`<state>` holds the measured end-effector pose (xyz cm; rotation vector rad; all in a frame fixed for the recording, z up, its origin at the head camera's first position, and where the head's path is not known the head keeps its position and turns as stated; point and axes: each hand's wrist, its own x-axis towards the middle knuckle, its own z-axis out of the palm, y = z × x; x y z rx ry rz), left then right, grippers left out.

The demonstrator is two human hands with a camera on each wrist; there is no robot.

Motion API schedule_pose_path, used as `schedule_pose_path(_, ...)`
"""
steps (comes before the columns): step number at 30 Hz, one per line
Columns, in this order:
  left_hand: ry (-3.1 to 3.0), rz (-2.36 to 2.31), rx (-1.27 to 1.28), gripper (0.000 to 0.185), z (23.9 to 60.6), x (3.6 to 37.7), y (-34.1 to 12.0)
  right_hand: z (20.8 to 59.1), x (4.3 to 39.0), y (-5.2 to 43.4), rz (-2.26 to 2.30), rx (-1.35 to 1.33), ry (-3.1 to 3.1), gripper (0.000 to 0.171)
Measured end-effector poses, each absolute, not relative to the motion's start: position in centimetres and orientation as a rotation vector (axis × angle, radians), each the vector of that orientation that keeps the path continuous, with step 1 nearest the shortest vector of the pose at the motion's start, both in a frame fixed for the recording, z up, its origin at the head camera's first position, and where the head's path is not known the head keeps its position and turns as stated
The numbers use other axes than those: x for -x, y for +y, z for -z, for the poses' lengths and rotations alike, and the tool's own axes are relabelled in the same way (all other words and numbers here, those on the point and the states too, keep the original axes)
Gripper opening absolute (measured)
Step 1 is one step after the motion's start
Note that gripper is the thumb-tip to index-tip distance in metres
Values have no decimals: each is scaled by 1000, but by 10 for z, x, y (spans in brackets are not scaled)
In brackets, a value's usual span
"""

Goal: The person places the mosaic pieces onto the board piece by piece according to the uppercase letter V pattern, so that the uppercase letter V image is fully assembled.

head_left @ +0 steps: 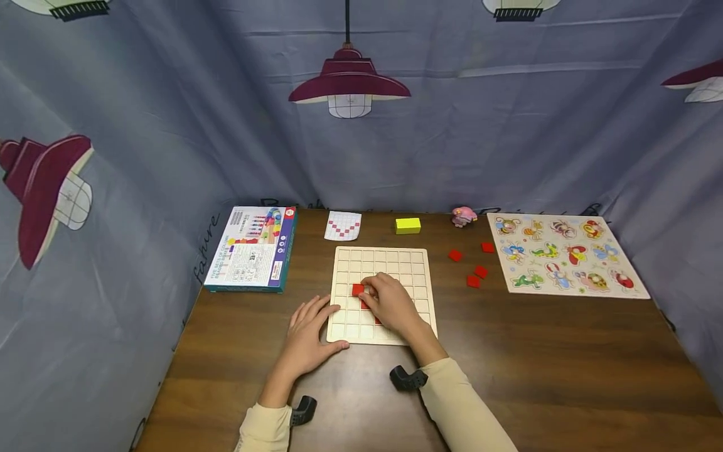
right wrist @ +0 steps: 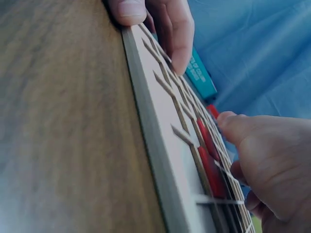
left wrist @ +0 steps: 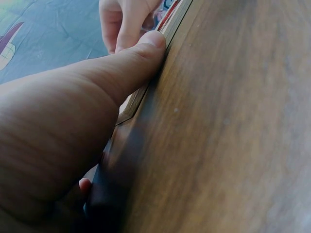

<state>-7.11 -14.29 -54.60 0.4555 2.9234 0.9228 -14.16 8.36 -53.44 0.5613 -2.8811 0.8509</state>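
Note:
My right hand is over the middle of a pale wooden grid board, pinching a red square tile at its left. In the right wrist view the thumb tip sits right at that tile. Two more red tiles lie in grid squares of the board, partly covered by the right hand in the head view. My left hand rests at the board's front left corner, fingers extended along the left side and thumb against the front edge.
Several loose red tiles lie right of the board. Behind it are a pattern card, a yellow block and a small pink figure. A boxed set lies at left, an insect picture board at right.

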Motion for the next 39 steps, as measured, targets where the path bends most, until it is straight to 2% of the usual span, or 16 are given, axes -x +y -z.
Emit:
schedule_pose_path(9,2947,-921,-465,79,547,69,-146,532,148,69,-687,-590,-2923,24)
schedule_pose_path(21,2918,-917,-457,79,544,71,-145,523,148,61,-704,-553,-2899,16)
schedule_pose_path(27,2919,-908,-452,80,542,74,-144,520,151,66,-780,-532,-2902,20)
schedule_pose_path(33,2922,-931,-438,79,539,75,-145,523,150,103,-1047,-373,-2797,25)
schedule_pose_path(39,2907,-946,-425,80,544,70,-145,536,140,184,-1068,-82,-2623,25)
